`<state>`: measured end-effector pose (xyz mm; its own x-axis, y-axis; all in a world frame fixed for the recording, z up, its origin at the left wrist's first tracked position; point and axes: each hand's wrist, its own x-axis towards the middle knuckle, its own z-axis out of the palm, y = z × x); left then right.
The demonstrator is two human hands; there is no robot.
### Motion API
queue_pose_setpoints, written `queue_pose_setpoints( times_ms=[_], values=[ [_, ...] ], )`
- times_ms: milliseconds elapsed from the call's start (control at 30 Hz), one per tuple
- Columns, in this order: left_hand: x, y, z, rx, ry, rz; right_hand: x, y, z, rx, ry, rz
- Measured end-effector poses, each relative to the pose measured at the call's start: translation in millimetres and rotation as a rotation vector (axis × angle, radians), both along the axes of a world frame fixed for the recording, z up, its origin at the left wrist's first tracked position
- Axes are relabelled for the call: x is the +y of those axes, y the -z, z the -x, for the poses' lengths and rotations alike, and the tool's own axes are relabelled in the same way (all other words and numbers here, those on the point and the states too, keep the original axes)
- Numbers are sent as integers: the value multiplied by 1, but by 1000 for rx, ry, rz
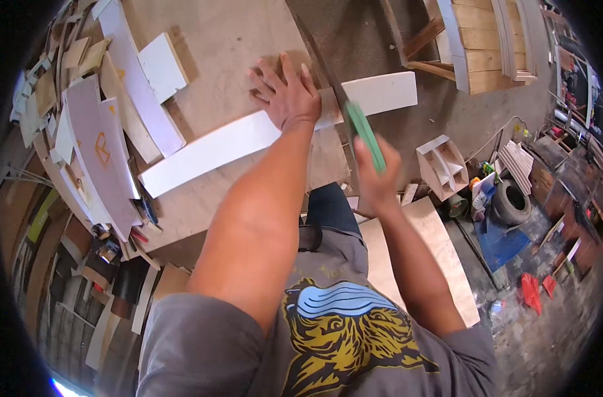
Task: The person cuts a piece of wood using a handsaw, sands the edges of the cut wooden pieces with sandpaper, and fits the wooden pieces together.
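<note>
A long white board (212,151) lies across the wooden work table (215,49), and its right end juts out past the table's edge. My left hand (291,99) presses flat on the board with its fingers spread, some of them reaching over onto the table top. In my right hand (381,171) is the green handle of a handsaw (365,132), gripped with the fingers wrapped round it. The saw's dark blade crosses the board just right of my left hand, beside the table edge. Motion blurs the saw and right hand slightly.
White and bare wood offcuts (162,66) pile up along the table's left side. A slatted wooden piece (483,46) stands at the upper right. On the floor at right are a small wooden box (442,167), a tire (513,202) and red plastic scraps (530,291).
</note>
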<state>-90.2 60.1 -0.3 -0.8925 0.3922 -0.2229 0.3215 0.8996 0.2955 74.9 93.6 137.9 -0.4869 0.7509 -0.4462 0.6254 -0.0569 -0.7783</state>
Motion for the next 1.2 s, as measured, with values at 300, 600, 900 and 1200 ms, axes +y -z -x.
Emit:
queue_pose_setpoints(
  times_ms=[300,600,900,1200],
  values=[
    [0,3,-1,37,24,15,-21,-7,-16,53,-5,-125],
    [7,8,5,75,24,-9,-30,-19,-30,95,102,-42],
    [7,9,4,116,21,9,-44,-34,-48,136,178,37],
    [6,9,3,108,8,29,-51,-36,-50,152,159,-49]
  ],
)
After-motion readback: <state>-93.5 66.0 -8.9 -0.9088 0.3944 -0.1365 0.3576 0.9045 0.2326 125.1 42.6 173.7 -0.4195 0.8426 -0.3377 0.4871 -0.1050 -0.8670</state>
